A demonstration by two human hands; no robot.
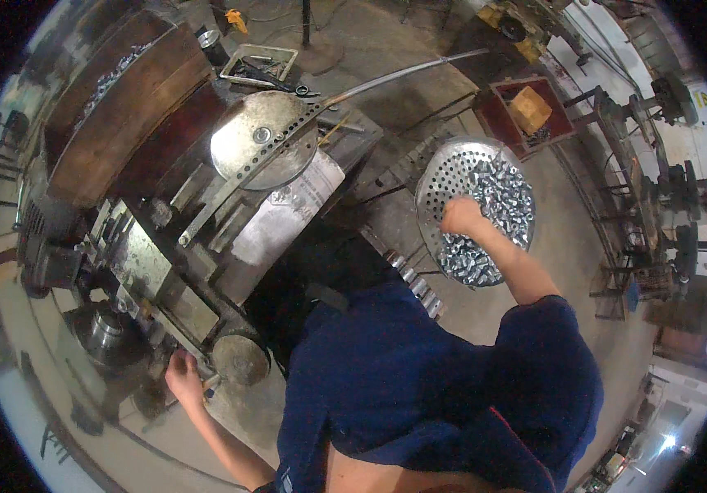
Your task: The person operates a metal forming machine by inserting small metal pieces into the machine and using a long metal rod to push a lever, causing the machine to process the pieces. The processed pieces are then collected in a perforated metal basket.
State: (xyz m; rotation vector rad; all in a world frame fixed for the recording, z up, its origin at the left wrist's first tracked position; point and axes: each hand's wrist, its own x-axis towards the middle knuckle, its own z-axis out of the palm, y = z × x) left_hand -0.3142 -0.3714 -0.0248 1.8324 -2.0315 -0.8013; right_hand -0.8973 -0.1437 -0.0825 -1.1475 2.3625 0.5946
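My right hand (462,216) is closed over a round perforated metal tray (444,171). Its fingers curl down at the edge of a heap of small shiny metal parts (501,201); anything inside them is hidden. Down on the left, my left hand (183,378) reaches to the side of a metal machine (144,263), fingertips pinched together close to its lower end. What they grip, if anything, is too small to make out. A round metal knob or disc (240,360) sits just right of that hand.
A long bar with holes (275,148) crosses above a round steel plate (234,123). Paper sheets (284,218) lie beside it. Farther off are a tool tray (292,56), a brown trough (123,115) and a red box (555,123) holding a carton.
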